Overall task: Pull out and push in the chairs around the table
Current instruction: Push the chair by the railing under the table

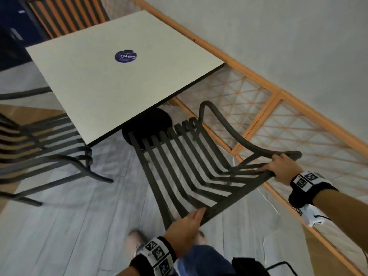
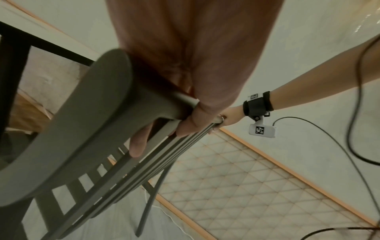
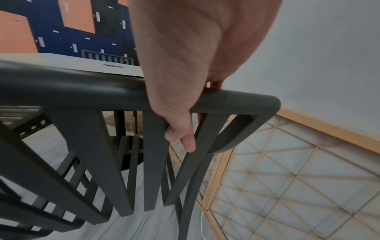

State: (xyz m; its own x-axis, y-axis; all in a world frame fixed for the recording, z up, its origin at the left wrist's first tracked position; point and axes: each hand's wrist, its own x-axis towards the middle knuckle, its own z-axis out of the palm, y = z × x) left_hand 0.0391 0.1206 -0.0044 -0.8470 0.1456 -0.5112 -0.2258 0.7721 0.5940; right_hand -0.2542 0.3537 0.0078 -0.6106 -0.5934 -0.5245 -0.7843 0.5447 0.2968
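Nearest the camera, at about six o'clock in the head view, the person's left hand (image 1: 185,222) curls its fingers over the near end of the top rail of the dark slatted chair (image 1: 179,166). The left wrist view shows the fingers wrapped right round the rail, thumb lying down a slat. At about four o'clock, the right hand (image 1: 278,167) clasps the far end of the same rail, close to the rounded corner, with fingers hooked between the slats. One hand at each end likely keeps the chair from twisting as it slides, and lets it be steered straight.

The chair's seat points to about eleven o'clock, its front edge just beside the table (image 1: 99,80) and the round black base beneath. Most of the seat stands clear of the tabletop, so the chair looks drawn out, or partway.

A second slatted chair (image 1: 45,148) sits at nine o'clock, tucked at the table's left edge. A latticed partition (image 1: 278,120) runs close along the right, probably limiting sideways room.
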